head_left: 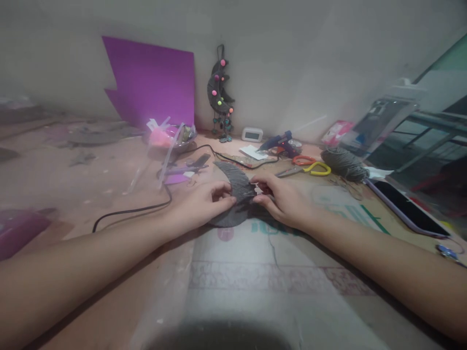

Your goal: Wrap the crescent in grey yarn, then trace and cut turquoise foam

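Left of the held grey crescent (236, 183), a clear bowl (185, 144) contains something pink (160, 138).

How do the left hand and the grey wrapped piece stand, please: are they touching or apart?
Touching: the head view shows the left hand with its thumb against the grey wrapped piece.

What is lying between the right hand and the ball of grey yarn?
In the head view, scissors with orange and yellow handles lie between the right hand and the ball of grey yarn, blades nearer the hand.
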Action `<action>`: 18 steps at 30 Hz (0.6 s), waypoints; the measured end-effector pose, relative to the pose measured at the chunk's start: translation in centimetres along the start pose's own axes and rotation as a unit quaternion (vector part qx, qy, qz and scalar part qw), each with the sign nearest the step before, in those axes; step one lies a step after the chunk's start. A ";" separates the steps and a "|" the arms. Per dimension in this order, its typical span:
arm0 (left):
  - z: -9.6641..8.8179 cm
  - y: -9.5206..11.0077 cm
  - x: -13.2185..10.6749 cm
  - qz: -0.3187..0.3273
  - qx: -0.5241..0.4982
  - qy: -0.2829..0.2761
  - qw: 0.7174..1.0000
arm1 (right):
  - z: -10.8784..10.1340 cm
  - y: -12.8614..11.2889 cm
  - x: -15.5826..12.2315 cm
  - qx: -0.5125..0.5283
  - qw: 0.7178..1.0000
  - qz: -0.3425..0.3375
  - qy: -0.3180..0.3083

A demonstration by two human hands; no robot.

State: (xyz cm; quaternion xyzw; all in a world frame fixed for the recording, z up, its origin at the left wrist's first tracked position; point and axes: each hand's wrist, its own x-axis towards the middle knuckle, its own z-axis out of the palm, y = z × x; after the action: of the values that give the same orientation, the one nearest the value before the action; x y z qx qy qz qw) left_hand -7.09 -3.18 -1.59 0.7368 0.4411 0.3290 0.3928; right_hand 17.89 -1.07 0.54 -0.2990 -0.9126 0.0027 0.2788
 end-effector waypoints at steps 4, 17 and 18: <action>0.0 0.0 0.0 -0.002 0.005 -0.003 1.000 | 0.1 0.1 0.0 -0.027 0.999 -0.028 0.007; 0.2 0.1 -0.1 0.009 -0.030 -0.022 0.999 | 0.0 0.1 0.2 -0.083 0.996 -0.031 0.018; 0.2 0.1 -0.1 0.009 -0.035 -0.025 0.999 | 0.0 0.1 0.2 -0.086 0.996 -0.030 0.018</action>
State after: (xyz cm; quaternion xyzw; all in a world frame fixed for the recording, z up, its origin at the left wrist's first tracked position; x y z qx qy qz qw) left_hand -6.90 -3.34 -1.58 0.7348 0.4127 0.3290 0.4260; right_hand 17.82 -0.85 0.58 -0.2942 -0.9130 -0.0897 0.2682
